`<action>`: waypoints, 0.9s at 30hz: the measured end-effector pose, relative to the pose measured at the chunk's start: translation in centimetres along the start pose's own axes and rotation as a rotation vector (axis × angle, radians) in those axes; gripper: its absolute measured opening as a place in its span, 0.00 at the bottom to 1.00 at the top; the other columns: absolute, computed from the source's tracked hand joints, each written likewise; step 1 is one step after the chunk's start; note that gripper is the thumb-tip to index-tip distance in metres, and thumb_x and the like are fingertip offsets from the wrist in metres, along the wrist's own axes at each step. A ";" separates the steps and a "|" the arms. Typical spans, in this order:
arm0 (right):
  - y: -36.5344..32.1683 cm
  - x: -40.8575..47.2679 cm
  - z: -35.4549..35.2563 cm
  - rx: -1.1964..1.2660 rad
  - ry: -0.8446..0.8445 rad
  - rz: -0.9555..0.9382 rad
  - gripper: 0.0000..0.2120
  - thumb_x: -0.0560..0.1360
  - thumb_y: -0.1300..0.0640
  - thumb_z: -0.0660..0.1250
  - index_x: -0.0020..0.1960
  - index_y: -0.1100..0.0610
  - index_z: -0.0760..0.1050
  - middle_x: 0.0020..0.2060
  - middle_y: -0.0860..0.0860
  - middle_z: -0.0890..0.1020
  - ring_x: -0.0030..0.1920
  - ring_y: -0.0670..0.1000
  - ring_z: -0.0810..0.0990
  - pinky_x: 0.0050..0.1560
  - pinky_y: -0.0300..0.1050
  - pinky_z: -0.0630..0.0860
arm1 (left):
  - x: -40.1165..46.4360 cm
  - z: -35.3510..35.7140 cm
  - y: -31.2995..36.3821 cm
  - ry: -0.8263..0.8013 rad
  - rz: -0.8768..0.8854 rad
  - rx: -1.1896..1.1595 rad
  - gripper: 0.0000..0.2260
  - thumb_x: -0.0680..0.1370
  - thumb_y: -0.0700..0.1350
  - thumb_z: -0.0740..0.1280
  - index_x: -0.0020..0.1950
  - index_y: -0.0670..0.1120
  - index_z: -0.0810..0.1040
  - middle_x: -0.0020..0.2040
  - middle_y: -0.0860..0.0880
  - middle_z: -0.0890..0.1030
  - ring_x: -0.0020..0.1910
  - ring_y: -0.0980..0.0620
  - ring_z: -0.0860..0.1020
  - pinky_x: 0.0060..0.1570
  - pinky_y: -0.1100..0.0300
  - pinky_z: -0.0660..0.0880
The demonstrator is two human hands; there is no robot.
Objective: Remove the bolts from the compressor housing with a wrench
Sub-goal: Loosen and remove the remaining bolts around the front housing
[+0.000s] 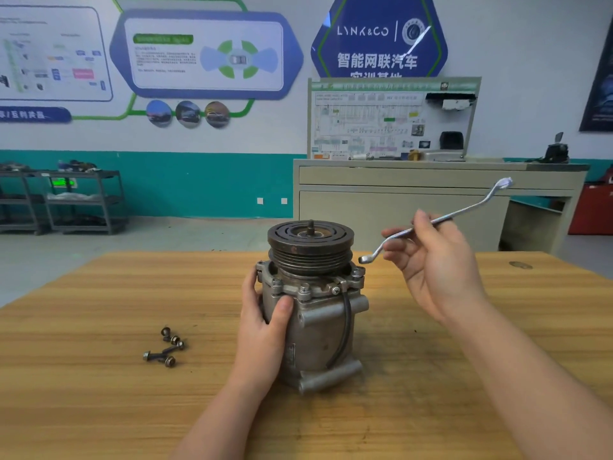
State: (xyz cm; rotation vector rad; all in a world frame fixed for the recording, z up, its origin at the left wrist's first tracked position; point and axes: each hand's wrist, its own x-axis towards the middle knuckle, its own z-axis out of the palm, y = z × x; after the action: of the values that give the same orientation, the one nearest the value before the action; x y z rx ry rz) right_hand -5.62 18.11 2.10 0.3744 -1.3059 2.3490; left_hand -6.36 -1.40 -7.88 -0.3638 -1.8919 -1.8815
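A grey metal compressor stands upright on the wooden table, its dark grooved pulley on top. Bolts sit in the housing flange under the pulley. My left hand grips the left side of the housing, thumb on its front. My right hand holds a silver double-ended ring wrench in the air to the right of the pulley. The wrench's lower ring hangs just beside the pulley, above the flange. Several removed bolts lie on the table to the left.
A beige training bench with a wiring display board stands behind the table. Grey shelving carts stand at the far left against a teal and white wall. A red cabinet is at the right edge.
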 end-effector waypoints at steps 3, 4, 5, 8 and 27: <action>0.3 -1.5 0.5 -0.119 -0.009 -0.164 0.07 0.83 0.61 0.54 0.46 0.57 0.65 0.32 0.57 0.81 0.27 0.52 0.80 0.29 0.41 0.78 | -0.1 0.0 0.0 -0.006 -0.002 -0.003 0.32 0.64 0.67 0.62 0.67 0.66 0.59 0.66 0.57 0.72 0.65 0.60 0.71 0.70 0.50 0.66; 0.4 -1.9 0.7 -0.151 -0.009 -0.207 0.07 0.82 0.61 0.55 0.46 0.56 0.66 0.34 0.59 0.81 0.28 0.53 0.81 0.30 0.42 0.78 | -0.1 0.1 0.0 -0.008 -0.002 -0.009 0.31 0.64 0.67 0.62 0.66 0.68 0.59 0.66 0.58 0.72 0.64 0.62 0.71 0.69 0.52 0.66; 0.5 -2.4 0.7 -0.190 -0.008 -0.251 0.06 0.82 0.60 0.56 0.45 0.56 0.67 0.35 0.59 0.81 0.29 0.54 0.82 0.31 0.43 0.78 | -0.1 0.1 0.0 -0.006 -0.004 -0.015 0.30 0.64 0.67 0.62 0.65 0.69 0.60 0.67 0.57 0.72 0.64 0.62 0.71 0.69 0.53 0.66; 1.3 -3.8 1.3 -0.339 -0.033 -0.403 0.05 0.79 0.54 0.60 0.44 0.52 0.69 0.37 0.56 0.81 0.31 0.54 0.83 0.32 0.43 0.80 | 0.0 0.1 -0.3 0.006 -0.008 -0.017 0.30 0.64 0.67 0.62 0.66 0.68 0.59 0.69 0.51 0.72 0.66 0.56 0.71 0.70 0.50 0.66; 1.2 1.8 0.9 0.200 0.124 0.333 0.08 0.81 0.63 0.54 0.43 0.59 0.64 0.25 0.56 0.78 0.19 0.47 0.70 0.17 0.35 0.64 | 0.4 0.2 -0.6 0.024 0.032 -0.015 0.29 0.64 0.66 0.62 0.64 0.66 0.62 0.68 0.49 0.73 0.67 0.52 0.71 0.70 0.51 0.65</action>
State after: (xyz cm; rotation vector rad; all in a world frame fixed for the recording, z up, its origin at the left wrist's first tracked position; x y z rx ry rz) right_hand -7.75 17.20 2.45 0.0699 -1.1519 2.7410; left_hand -6.96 -1.29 -8.19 -0.3729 -1.8470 -1.8719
